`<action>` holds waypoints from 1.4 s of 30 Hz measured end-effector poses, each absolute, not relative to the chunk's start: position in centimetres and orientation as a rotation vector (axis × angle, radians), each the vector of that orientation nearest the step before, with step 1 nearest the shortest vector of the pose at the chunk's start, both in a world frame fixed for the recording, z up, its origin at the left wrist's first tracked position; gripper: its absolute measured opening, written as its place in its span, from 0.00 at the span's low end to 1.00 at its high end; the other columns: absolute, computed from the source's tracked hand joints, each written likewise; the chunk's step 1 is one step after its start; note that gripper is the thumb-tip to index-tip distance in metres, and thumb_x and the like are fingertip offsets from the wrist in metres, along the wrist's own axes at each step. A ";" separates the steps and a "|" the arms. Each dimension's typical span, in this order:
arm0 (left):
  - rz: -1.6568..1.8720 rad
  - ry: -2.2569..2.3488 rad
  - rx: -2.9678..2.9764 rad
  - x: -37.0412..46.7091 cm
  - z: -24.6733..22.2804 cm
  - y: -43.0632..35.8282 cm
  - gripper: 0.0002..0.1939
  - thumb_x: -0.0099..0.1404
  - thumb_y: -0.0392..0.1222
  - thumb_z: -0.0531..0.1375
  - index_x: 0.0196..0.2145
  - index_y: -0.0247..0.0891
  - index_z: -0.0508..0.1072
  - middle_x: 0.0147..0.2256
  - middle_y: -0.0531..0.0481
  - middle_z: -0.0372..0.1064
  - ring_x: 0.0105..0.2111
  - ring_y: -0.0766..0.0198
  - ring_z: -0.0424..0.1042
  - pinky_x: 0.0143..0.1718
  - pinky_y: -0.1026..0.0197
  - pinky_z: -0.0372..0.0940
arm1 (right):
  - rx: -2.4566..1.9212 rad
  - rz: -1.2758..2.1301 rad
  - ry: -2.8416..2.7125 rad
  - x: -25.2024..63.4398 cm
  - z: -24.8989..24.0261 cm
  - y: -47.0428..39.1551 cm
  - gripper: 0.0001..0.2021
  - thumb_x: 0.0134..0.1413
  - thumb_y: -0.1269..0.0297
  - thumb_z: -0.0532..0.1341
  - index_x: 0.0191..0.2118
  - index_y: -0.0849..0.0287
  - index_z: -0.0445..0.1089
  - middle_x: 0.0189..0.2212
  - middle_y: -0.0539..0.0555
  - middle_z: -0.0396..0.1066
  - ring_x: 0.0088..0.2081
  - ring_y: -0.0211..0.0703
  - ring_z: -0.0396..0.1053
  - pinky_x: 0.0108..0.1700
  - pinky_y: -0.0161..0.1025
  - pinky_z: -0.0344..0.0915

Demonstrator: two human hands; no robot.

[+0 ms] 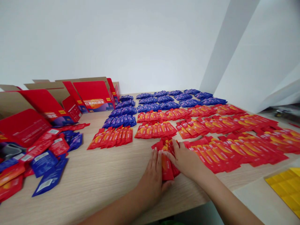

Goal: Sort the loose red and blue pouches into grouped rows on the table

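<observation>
A small bunch of overlapping red sachets (167,167) lies on the wooden table (103,178) near its front edge. Against the left side of this bunch rests my left hand (152,175), its fingers together and pointing away from me, the thumb at the near end. My right hand (184,157) curves over the bunch's right side with bent fingers. Both hands press on the sachets, covering part of them. To the right, fanned rows of red sachets (217,153) spread across the table. Behind them sit rows of blue sachets (165,99).
Open red cartons (93,95) stand at the back left. Loose blue sachets (44,162) and red ones are heaped at the left. A yellow quilted item (286,187) lies at the lower right. A white wall (150,43) rises behind the table.
</observation>
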State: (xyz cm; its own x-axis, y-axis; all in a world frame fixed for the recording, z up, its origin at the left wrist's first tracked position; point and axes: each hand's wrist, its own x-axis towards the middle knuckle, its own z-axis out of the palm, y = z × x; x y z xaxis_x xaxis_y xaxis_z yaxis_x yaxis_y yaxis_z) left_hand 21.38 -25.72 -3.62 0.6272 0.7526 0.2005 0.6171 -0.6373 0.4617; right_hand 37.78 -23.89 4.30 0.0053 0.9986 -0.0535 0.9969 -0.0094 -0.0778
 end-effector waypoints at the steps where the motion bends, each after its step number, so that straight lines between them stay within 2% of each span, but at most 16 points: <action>1: 0.543 1.110 2.524 21.3 -3.7 -25.4 0.44 0.65 0.55 0.52 0.66 0.31 0.32 0.66 0.28 0.31 0.65 0.43 0.29 0.61 0.36 0.46 | -2.192 0.144 -2.209 38.3 4.0 -23.9 0.29 0.64 0.54 0.46 0.62 0.72 0.53 0.51 0.74 0.65 0.45 0.61 0.71 0.42 0.49 0.67; 5: 0.556 1.181 2.548 20.7 -3.5 -24.6 0.43 0.63 0.59 0.51 0.66 0.34 0.37 0.66 0.30 0.35 0.65 0.43 0.31 0.61 0.35 0.46 | -2.033 0.047 -2.260 39.9 2.5 -24.4 0.24 0.65 0.62 0.46 0.60 0.70 0.58 0.54 0.72 0.63 0.53 0.60 0.65 0.50 0.51 0.63; 8: 0.540 1.212 2.521 20.5 -3.3 -24.5 0.47 0.60 0.63 0.53 0.66 0.33 0.38 0.66 0.29 0.34 0.65 0.41 0.33 0.60 0.35 0.47 | -2.033 -0.011 -2.280 40.1 1.8 -25.2 0.23 0.63 0.64 0.48 0.59 0.72 0.60 0.55 0.72 0.62 0.55 0.63 0.62 0.51 0.52 0.62; 12: 0.525 1.208 2.510 20.5 -2.8 -24.4 0.47 0.57 0.64 0.56 0.65 0.36 0.45 0.66 0.31 0.38 0.65 0.41 0.37 0.59 0.34 0.49 | -2.093 -0.021 -2.248 39.8 1.9 -25.9 0.25 0.63 0.58 0.51 0.59 0.71 0.61 0.55 0.73 0.63 0.55 0.64 0.63 0.50 0.54 0.63; 15: 0.506 1.243 2.513 20.4 -2.5 -24.3 0.42 0.58 0.64 0.54 0.63 0.36 0.54 0.65 0.32 0.42 0.65 0.40 0.39 0.59 0.34 0.49 | -2.021 -0.056 -2.273 39.7 1.4 -26.0 0.28 0.61 0.54 0.52 0.59 0.70 0.61 0.59 0.69 0.59 0.60 0.64 0.55 0.55 0.56 0.60; 17: 0.518 1.217 2.534 20.3 -2.4 -24.2 0.44 0.55 0.66 0.55 0.62 0.36 0.55 0.65 0.32 0.43 0.65 0.39 0.40 0.59 0.33 0.50 | -1.977 -0.044 -2.297 39.7 0.8 -26.1 0.29 0.61 0.52 0.52 0.60 0.70 0.60 0.61 0.67 0.55 0.62 0.63 0.52 0.57 0.56 0.58; 20: 0.529 1.152 2.569 20.0 -2.7 -24.3 0.47 0.52 0.66 0.59 0.63 0.38 0.53 0.65 0.33 0.43 0.65 0.39 0.40 0.58 0.33 0.51 | -1.980 -0.038 -2.318 39.8 -0.2 -26.3 0.29 0.61 0.51 0.51 0.60 0.69 0.60 0.61 0.67 0.55 0.61 0.63 0.55 0.56 0.56 0.59; 24: 0.521 1.154 2.570 19.7 -3.2 -24.6 0.41 0.59 0.58 0.58 0.64 0.41 0.49 0.65 0.35 0.42 0.65 0.42 0.40 0.59 0.34 0.51 | -1.987 -0.101 -2.300 39.9 -0.3 -26.2 0.26 0.60 0.53 0.53 0.57 0.67 0.64 0.59 0.68 0.60 0.57 0.64 0.60 0.54 0.57 0.61; 29: 0.527 1.189 2.576 19.5 -3.6 -24.7 0.49 0.55 0.63 0.59 0.66 0.41 0.43 0.66 0.35 0.38 0.65 0.40 0.35 0.59 0.31 0.47 | -1.917 -0.133 -2.274 40.1 1.0 -25.4 0.27 0.62 0.52 0.49 0.57 0.68 0.65 0.58 0.68 0.62 0.59 0.63 0.58 0.55 0.57 0.59; 33: 0.532 1.153 2.586 19.2 -3.7 -24.7 0.49 0.56 0.65 0.57 0.66 0.39 0.41 0.66 0.34 0.36 0.65 0.40 0.34 0.59 0.32 0.47 | -1.812 -0.126 -2.298 39.9 0.6 -25.2 0.25 0.60 0.53 0.52 0.57 0.63 0.65 0.58 0.65 0.62 0.58 0.63 0.58 0.55 0.59 0.59; 38: 0.588 1.170 2.567 18.4 -3.6 -24.6 0.42 0.63 0.59 0.52 0.66 0.43 0.36 0.66 0.37 0.38 0.66 0.45 0.37 0.60 0.35 0.48 | -1.814 -0.173 -2.238 40.2 -0.2 -24.3 0.25 0.61 0.52 0.50 0.57 0.64 0.65 0.56 0.66 0.65 0.57 0.62 0.61 0.54 0.58 0.61; 42: 0.582 1.240 2.545 17.6 -4.2 -24.2 0.40 0.65 0.56 0.51 0.66 0.44 0.36 0.66 0.37 0.39 0.65 0.46 0.39 0.60 0.35 0.49 | -1.847 -0.206 -2.260 40.8 0.8 -23.2 0.27 0.61 0.53 0.51 0.57 0.69 0.65 0.56 0.69 0.64 0.57 0.64 0.61 0.55 0.57 0.61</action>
State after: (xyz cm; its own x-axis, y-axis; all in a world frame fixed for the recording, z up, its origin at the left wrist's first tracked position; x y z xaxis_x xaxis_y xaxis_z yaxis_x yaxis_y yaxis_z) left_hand 17.59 -24.18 -4.17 0.5577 0.7938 0.2425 0.6938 -0.6062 0.3887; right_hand 40.85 -23.20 0.83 -0.1891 0.9486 0.2536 0.9789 0.2026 -0.0276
